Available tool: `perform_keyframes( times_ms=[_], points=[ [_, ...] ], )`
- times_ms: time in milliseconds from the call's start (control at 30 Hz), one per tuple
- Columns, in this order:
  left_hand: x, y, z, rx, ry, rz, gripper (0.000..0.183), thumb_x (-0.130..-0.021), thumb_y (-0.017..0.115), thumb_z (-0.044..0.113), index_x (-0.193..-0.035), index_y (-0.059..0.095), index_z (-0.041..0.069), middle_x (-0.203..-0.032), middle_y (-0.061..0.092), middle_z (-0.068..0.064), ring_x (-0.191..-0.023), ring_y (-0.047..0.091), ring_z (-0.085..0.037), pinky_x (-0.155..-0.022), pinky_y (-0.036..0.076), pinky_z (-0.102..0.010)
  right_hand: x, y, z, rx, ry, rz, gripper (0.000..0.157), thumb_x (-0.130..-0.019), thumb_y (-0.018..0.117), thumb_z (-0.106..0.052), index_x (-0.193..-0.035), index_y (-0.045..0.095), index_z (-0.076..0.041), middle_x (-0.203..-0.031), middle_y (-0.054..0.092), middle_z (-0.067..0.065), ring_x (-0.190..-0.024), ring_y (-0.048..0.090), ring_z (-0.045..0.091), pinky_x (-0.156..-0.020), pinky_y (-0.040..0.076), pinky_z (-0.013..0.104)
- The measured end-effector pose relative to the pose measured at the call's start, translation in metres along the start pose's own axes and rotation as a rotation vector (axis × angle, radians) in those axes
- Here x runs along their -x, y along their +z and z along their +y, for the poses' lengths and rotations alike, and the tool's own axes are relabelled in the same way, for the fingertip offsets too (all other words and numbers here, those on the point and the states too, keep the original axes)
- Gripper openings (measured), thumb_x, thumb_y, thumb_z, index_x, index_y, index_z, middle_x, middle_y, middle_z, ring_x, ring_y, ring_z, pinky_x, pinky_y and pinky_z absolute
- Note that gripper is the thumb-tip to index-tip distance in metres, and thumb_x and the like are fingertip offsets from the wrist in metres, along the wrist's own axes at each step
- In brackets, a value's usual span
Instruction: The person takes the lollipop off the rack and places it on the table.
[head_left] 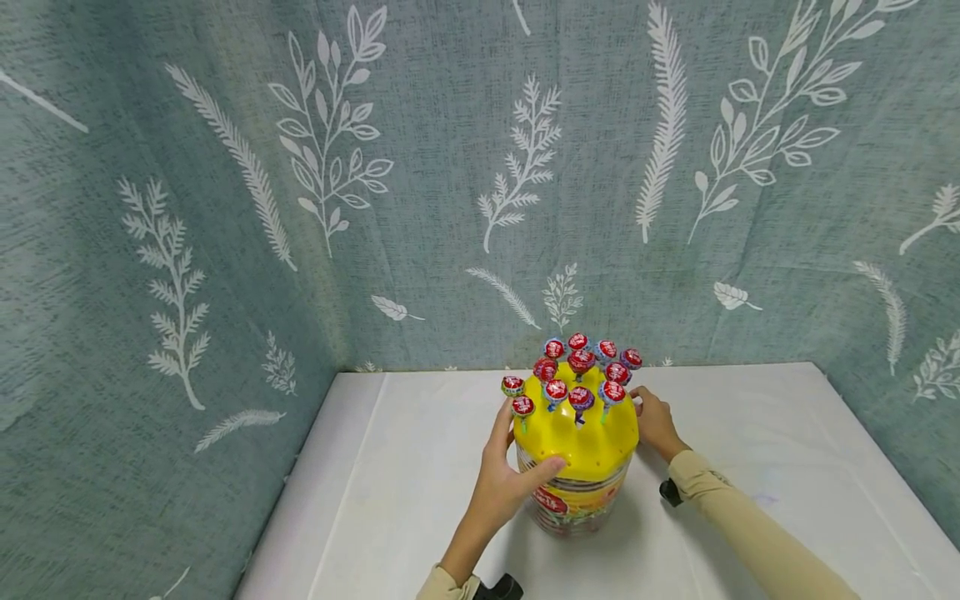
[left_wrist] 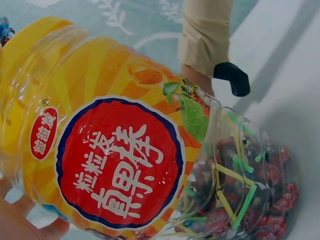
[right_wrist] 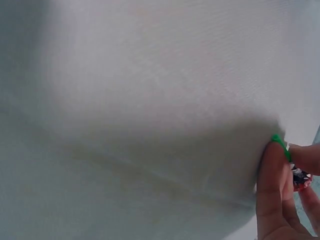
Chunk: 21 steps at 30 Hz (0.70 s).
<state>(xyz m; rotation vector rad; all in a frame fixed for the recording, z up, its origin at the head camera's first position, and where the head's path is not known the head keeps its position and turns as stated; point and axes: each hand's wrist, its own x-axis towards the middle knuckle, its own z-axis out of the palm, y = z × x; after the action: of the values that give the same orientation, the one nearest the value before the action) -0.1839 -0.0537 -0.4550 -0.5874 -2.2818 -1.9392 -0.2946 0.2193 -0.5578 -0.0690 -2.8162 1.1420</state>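
A clear plastic jar (head_left: pixel 573 518) with a yellow lid (head_left: pixel 573 446) stands upright on the table. Several lollipops (head_left: pixel 581 362) in red wrappers stick up out of the lid. My left hand (head_left: pixel 497 477) grips the jar at its lid, thumb on the front edge and fingers round the left side. At the lid's far right side, my right hand (head_left: pixel 657 423) pinches a lollipop (right_wrist: pixel 302 178) with a green tie (right_wrist: pixel 281 145), as the right wrist view shows. In the left wrist view, more lollipops (left_wrist: pixel 270 177) lie inside the jar below its orange and red label (left_wrist: pixel 120 165).
The white-covered table (head_left: pixel 420 475) meets a green leaf-patterned cloth (head_left: pixel 450 192) close behind the jar. The same cloth hangs along the left and right sides. A dark wrist camera (head_left: pixel 670 492) sits on the right sleeve (head_left: pixel 750 517).
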Motion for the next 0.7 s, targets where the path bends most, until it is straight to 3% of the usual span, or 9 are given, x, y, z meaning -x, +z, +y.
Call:
perform_keyframes(
  times_ms=[400, 700],
  points=[
    [0.000, 0.001, -0.001, -0.008, 0.003, 0.008, 0.079, -0.080, 0.072, 0.039, -0.146, 0.029, 0.032, -0.142, 0.040, 0.012, -0.131, 0.035, -0.013, -0.107, 0.028, -0.051, 0.001, -0.004, -0.001, 0.010, 0.004, -0.043, 0.039, -0.081, 0.060, -0.006, -0.115, 0.049, 0.007, -0.068, 0.048, 0.008, -0.057, 0.041, 0.020, -0.051, 0.037, 0.029],
    [0.001, 0.000, -0.003, -0.006, 0.005, 0.006, 0.080, -0.080, 0.073, 0.039, -0.146, 0.028, 0.034, -0.143, 0.039, 0.013, -0.132, 0.034, -0.010, -0.107, 0.028, -0.051, 0.007, -0.015, 0.000, -0.025, 0.020, -0.071, 0.042, -0.076, 0.059, -0.002, -0.116, 0.049, 0.008, -0.072, 0.054, 0.011, -0.056, 0.049, 0.019, -0.050, 0.046, 0.029]
  ],
)
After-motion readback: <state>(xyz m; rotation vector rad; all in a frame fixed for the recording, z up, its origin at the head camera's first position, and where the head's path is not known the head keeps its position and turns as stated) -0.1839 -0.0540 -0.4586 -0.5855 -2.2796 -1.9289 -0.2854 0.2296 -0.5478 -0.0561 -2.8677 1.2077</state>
